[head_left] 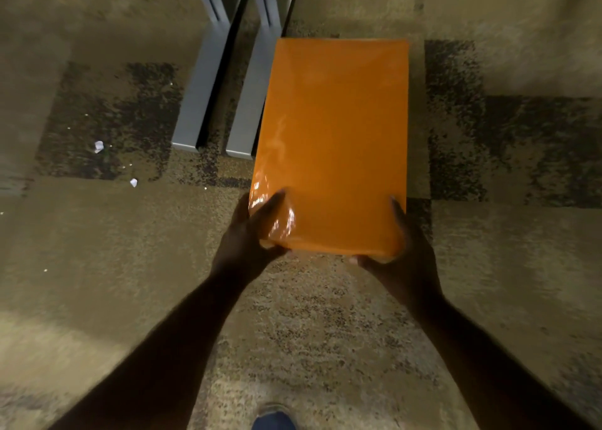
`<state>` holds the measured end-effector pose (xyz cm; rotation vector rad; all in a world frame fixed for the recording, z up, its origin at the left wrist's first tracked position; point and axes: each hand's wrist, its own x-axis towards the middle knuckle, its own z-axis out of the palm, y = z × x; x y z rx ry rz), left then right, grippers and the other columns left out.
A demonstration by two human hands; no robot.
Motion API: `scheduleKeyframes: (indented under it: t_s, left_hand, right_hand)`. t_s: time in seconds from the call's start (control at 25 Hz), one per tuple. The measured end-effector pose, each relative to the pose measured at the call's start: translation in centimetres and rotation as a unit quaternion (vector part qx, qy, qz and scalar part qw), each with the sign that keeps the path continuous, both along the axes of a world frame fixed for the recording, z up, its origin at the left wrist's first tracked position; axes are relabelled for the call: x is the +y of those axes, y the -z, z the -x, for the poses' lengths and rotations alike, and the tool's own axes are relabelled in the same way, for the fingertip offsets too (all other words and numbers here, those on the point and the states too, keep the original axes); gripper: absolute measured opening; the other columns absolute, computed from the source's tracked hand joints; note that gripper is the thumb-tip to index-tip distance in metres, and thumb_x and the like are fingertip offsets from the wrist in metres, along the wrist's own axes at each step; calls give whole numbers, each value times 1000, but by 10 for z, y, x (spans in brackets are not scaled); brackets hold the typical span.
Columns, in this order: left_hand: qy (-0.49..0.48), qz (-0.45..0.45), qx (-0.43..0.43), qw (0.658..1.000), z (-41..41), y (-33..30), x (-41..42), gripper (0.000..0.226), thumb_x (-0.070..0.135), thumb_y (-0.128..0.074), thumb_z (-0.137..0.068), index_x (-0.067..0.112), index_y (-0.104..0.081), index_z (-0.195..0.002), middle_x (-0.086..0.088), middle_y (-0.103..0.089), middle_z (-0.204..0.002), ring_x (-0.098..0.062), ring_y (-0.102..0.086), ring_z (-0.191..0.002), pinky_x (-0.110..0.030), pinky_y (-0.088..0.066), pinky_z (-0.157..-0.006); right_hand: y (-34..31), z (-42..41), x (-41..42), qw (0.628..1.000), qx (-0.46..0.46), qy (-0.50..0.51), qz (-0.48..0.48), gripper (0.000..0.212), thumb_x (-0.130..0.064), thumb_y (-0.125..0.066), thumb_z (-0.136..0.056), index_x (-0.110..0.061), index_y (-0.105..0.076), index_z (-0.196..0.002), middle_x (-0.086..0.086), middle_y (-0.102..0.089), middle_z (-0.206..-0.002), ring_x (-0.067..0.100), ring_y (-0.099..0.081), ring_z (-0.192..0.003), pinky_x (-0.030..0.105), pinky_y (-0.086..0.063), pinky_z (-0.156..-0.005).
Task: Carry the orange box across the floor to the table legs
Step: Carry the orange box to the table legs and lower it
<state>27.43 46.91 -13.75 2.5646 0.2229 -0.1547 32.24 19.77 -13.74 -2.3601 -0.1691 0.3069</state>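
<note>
One shoe [273,418] is being shown at the near edge on the patterned carpet [97,266]. One orange box [332,143] is being gripped at its near corners, the left hand [250,231] and right hand [407,257] being closed around it. Beyond and left, two grey table legs [208,81] are being nearly touched by the box, and two paper scraps [98,146] are lying further left.

Carpet [97,283] under table legs [195,97], scraps [98,146]

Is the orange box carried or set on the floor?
Carried, as far as this view shows: both hands grip the orange box at its near corners, left hand and right hand. Floor contact underneath is hidden.
</note>
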Motion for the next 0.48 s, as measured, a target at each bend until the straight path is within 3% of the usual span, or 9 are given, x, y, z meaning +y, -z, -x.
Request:
scheduleKeyframes:
  t_s: [0.2, 0.48]
  left_hand:
    - [-19, -11, 6, 1000, -65, -10, 26, 112, 20, -87, -66, 38, -21, -155, -19, -24, -156, -41, -37, -137, -55, -45, -104]
    - [-14, -44, 76, 996, -126, -21, 53, 116, 31, -89, -64, 30, -19, -157, -15, -15, -161, -41, -28, -143, -52, -30, -116]
  right_hand:
    - [0, -59, 37, 999, -6, 23, -33, 119, -39, -88, -59, -23, -19, -154, 15, -36, -152, 33, -40, -134, 48, -41, -102]
    - [9, -111, 66, 999, 6, 19, -40, 116, -38, -86, -64, -24, -15, -155, 14, -35, -153, 33, -36, -138, 48, -36, -108]
